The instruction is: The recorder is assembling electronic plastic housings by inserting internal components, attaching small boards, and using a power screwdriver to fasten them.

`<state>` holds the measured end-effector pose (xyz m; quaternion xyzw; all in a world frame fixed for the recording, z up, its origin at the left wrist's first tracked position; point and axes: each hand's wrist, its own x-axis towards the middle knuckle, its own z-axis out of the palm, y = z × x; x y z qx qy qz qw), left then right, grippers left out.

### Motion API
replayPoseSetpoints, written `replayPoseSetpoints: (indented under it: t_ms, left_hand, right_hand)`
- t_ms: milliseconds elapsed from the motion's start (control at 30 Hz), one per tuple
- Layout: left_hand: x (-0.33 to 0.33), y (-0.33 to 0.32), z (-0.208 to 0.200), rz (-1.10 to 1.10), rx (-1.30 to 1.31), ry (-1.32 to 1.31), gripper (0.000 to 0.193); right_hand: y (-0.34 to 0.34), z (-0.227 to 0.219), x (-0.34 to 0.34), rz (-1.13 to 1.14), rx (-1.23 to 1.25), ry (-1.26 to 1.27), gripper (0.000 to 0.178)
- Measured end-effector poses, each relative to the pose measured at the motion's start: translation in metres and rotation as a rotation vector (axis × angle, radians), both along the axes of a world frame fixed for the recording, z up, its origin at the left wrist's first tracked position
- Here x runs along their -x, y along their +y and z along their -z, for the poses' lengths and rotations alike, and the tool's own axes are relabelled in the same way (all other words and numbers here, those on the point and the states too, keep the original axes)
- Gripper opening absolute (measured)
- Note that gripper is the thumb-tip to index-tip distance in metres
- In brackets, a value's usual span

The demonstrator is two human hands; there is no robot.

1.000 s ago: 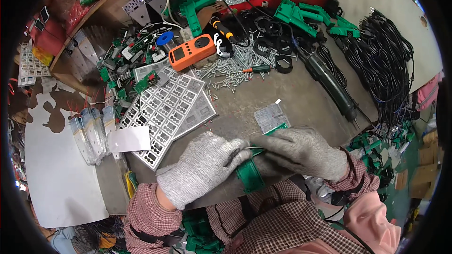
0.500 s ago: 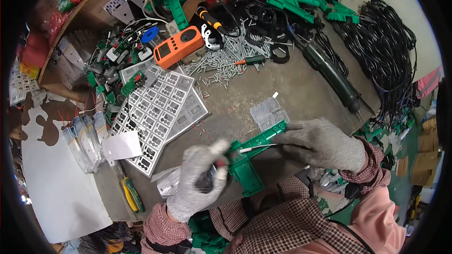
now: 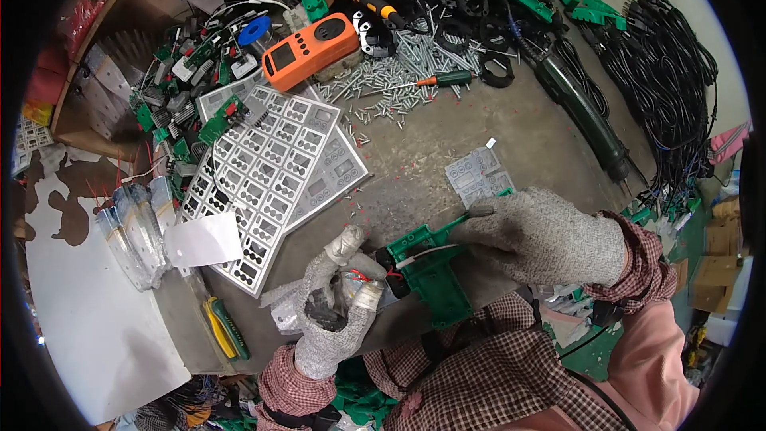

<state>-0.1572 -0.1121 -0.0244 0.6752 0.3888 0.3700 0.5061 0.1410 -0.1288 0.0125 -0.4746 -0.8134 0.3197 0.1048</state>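
Note:
My right hand, in a grey knit glove, is closed round one arm of a green plastic housing half. A white cable lies across that housing. At the housing's left end sits a small black part with short red wires. Just left of it my gloved left hand has its thumb and fingers curved but apart. Something red and blue shows between those fingertips, too small to name. Clear plastic packaging lies beside the left hand.
Printed label sheets lie left of centre, below an orange meter. Loose screws and a small screwdriver are behind. A dark power screwdriver and bundled black cables occupy the right. Yellow-green pliers lie front left.
My left hand has turned and its fingers have spread. The housing has shifted slightly right with my right hand, and the black part with red wires now shows at its left end.

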Motion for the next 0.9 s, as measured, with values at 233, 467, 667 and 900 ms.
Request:
replayPoseSetpoints:
  t_ms: [233,467,667,900]
  left_hand:
    - [0.000,0.003,0.000,0.069,-0.009,-0.088,0.061]
    - [0.028,0.008,-0.004,0.204,-0.578,0.505,0.076]
    - [0.036,0.003,0.004,0.156,-0.589,0.509,0.076]
    - [0.023,0.008,0.006,0.154,-0.489,0.363,0.095]
  right_hand:
    - [0.009,0.020,0.024,-0.093,-0.107,0.209,0.025]
    - [0.018,0.019,0.039,-0.081,0.003,0.276,0.025]
    - [0.021,0.027,0.042,-0.133,-0.100,0.301,0.028]
    - [0.032,0.026,0.049,-0.163,-0.032,0.261,0.029]
